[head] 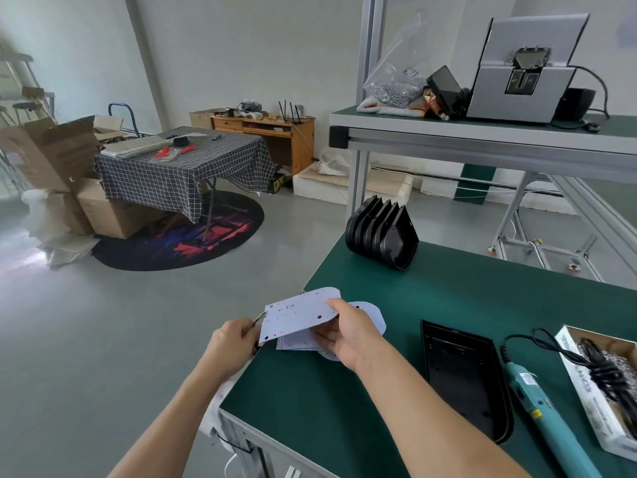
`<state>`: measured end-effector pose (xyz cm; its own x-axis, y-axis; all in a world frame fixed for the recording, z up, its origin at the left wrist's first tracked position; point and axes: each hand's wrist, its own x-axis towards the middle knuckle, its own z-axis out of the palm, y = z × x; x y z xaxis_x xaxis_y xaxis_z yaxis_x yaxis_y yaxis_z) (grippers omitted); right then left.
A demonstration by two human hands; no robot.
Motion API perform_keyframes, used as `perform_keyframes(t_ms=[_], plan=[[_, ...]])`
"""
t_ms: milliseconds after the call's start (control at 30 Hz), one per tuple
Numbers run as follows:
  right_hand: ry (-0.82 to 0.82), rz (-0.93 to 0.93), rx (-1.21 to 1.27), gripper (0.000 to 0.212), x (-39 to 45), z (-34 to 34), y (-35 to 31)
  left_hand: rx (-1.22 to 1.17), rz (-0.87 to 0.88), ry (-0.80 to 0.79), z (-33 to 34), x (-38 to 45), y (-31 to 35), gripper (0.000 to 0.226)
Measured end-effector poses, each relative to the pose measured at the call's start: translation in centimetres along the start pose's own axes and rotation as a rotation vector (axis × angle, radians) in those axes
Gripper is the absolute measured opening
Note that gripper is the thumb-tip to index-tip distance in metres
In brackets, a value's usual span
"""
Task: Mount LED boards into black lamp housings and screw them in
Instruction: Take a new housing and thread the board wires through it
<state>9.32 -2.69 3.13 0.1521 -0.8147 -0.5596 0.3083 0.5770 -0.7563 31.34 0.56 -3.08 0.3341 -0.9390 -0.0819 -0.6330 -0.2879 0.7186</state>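
A white LED board (pixel 296 313) is lifted off a small pile of LED boards (pixel 370 313) at the left edge of the green bench (pixel 379 401). My right hand (pixel 348 334) grips the lifted board's right end, thumb on top. My left hand (pixel 234 343) pinches the coloured wires at the board's left end. An open black lamp housing (pixel 463 377) lies flat to the right. A teal electric screwdriver (pixel 548 419) lies beside it.
A row of black housings (pixel 382 232) stands on edge at the bench's far side. A white box of screws (pixel 606 384) with a black cord sits at the right edge. An upper shelf (pixel 482 132) carries a grey machine and a bag of screws.
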Motion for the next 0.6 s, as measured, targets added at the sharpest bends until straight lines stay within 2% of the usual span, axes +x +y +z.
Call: perform_keyframes(t_ms=[100,200,333,400,500,600], plan=[[0.032,0.006,-0.003,0.011,0.2,0.2,0.0,0.11,-0.091,-0.039,0.0,0.2,-0.2,0.035],[0.059,0.02,-0.004,0.009,0.1,0.6,0.0,0.121,-0.213,-0.089,0.0,0.5,-0.3,0.026],[0.048,0.018,-0.029,0.01,0.2,0.7,0.2,0.069,-0.289,-0.04,-0.4,0.8,-1.5,0.023],[0.037,0.014,-0.065,0.011,0.2,0.7,0.3,0.008,-0.256,0.045,-0.6,1.1,-2.0,0.025],[0.038,0.007,-0.114,0.009,0.2,0.5,0.5,-0.122,-0.116,0.265,-1.0,1.5,-2.1,0.022],[0.046,-0.002,-0.055,0.011,0.4,0.3,0.7,-0.3,-0.136,0.383,-1.7,1.9,-0.7,0.029]])
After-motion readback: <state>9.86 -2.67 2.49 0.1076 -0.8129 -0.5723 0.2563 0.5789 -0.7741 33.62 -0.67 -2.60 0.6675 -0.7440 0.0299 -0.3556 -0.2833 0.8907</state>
